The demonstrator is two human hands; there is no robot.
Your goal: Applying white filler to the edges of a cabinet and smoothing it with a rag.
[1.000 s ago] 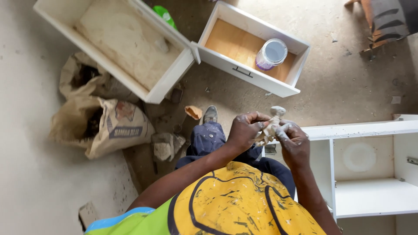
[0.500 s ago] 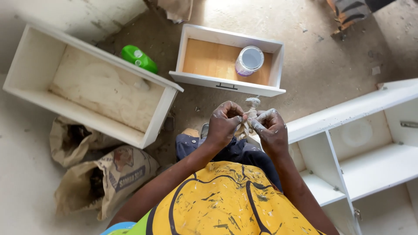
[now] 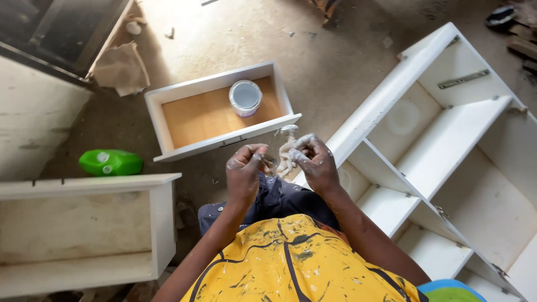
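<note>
In the head view, the person's left hand (image 3: 244,168) and right hand (image 3: 316,162) are meeting just above the knees, both smeared with pale paint. Between them they are gripping a paint-caked white rag (image 3: 288,151); the right hand is closing around its bunched body while the left-hand fingers are pinching its near end. What lies inside the rag cannot be told.

At twelve o'clock from the hands, a white drawer (image 3: 168,120) with a wooden bottom is lying on the dusty floor (image 3: 330,61), and a paint tin (image 3: 245,97) is standing in its far right corner. At nine o'clock a green plastic bottle (image 3: 109,162) is lying on its side, just beyond the white box unit (image 3: 162,223) at eight o'clock. From two to four o'clock a white shelf cabinet (image 3: 447,145) is lying on its back, its edge just beside the right hand. A crumpled paper bag (image 3: 120,70) is sitting at eleven o'clock.
</note>
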